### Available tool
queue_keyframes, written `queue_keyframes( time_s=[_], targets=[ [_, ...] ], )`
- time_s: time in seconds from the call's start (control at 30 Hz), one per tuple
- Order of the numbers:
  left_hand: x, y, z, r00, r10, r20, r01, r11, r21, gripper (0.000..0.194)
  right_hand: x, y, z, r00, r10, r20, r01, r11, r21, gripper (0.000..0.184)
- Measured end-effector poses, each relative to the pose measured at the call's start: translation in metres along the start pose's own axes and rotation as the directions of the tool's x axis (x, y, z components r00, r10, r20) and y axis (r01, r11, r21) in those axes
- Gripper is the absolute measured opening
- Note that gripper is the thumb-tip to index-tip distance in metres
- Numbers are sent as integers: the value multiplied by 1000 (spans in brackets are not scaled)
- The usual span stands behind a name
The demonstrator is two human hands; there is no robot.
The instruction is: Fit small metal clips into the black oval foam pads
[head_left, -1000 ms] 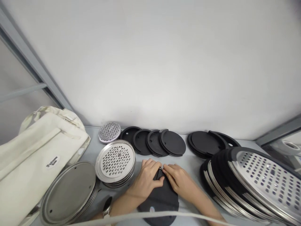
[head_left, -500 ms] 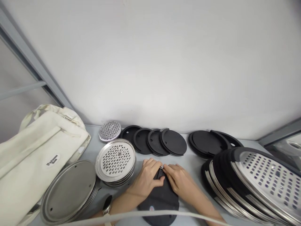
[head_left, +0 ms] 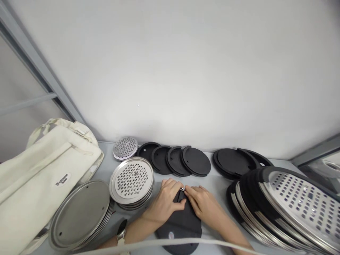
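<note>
A black round plate (head_left: 183,226) with a small shiny round spot lies on the table in front of me. My left hand (head_left: 168,200) is closed at its far end, fingers over the rim and thumb lying across the top. Opposite it, my right hand (head_left: 200,200) pinches at the same far end, its fingertips meeting those of the left. Between the fingertips shows a thin, shiny metal piece (head_left: 182,189); most of it is hidden, so its kind cannot be made out. A watch is on my left wrist.
Perforated metal grater discs (head_left: 131,180) and flat metal plates (head_left: 81,214) are stacked on the left beside a cream bag (head_left: 47,177). Black discs (head_left: 196,161) overlap along the wall. Large black-rimmed graters (head_left: 305,202) lean at right. A pale cord (head_left: 172,242) crosses the foreground.
Both hands keep nearly the same hold at the plate's far end. The shiny metal piece shows at a slightly different tilt. The view has shifted a little.
</note>
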State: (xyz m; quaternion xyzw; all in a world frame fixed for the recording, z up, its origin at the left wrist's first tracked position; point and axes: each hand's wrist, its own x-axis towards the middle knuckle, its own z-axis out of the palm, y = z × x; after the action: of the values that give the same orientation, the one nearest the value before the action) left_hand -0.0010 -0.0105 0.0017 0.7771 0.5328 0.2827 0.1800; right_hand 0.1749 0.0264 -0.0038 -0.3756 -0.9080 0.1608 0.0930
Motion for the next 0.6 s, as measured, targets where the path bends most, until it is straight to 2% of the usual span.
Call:
queue_keyframes(
  time_s=[0.27,0.6],
  targets=[
    [-3,-1,-1,999,35,13,-36,999,32,16,-1,2,0,998,-18,-54,18,1000,-2,19],
    [-4,0,0,999,41,21,-43,991,125,16,-1,4,-1,997,-44,-60,42,999,-29,16]
  ],
)
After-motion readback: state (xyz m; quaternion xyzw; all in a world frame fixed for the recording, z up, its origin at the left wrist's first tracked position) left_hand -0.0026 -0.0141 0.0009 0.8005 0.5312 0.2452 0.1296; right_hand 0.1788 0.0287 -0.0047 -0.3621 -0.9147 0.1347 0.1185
